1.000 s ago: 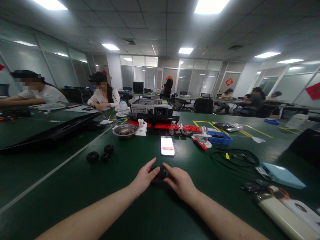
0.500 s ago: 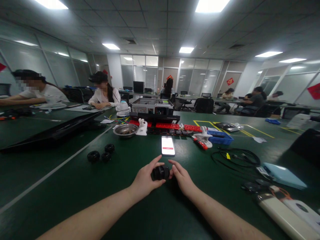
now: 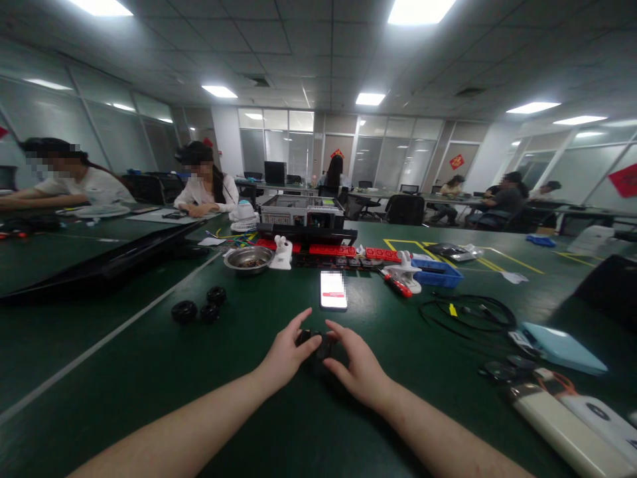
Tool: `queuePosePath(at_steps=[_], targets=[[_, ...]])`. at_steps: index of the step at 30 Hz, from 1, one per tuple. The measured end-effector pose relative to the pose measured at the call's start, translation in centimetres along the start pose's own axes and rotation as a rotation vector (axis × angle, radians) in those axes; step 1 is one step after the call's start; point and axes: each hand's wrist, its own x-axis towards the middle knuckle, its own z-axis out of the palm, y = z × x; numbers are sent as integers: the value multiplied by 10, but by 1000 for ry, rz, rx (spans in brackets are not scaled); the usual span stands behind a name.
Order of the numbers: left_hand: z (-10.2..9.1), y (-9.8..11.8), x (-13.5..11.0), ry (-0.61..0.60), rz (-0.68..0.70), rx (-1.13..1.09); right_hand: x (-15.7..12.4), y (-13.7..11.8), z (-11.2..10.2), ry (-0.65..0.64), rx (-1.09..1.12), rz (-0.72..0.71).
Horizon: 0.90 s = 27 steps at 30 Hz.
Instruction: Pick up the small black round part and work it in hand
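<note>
A black, ribbed, cylindrical plastic fitting (image 3: 323, 346) lies between my two hands, just above or on the green tabletop (image 3: 239, 425). My left hand (image 3: 289, 346) closes on its left end, thumb across the top and index finger stretched forward. Around the right end curls my right hand (image 3: 355, 358), its thumb on the near side and its fingers on the far side. Fingers hide much of the fitting. Beyond it lies a phone (image 3: 333, 291) with a lit screen. Several black round parts (image 3: 210, 312) sit to the left.
Past the phone stand a metal bowl (image 3: 249, 259), a white clamp (image 3: 407, 269), a red-handled tool (image 3: 397, 284) and a blue tray (image 3: 438, 273). Black cables (image 3: 470, 312), a light blue box (image 3: 562, 346) and a cream power bank (image 3: 557, 421) lie right. A black monitor (image 3: 109, 262) lies left.
My left thumb has moved from beneath the fitting to its top. My right hand has closed in around the right end, and the fitting has dropped slightly.
</note>
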Motion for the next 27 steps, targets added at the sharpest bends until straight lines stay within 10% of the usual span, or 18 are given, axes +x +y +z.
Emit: queuePosePath(at_steps=[9, 21, 27], targets=[[0, -5, 4, -6, -24, 38, 1, -2, 2, 12, -81, -20], [1, 0, -9, -17, 310, 297, 5, 7, 5, 51, -17, 148], [0, -1, -6, -15, 217, 197, 4, 3, 2, 54, 46, 63]])
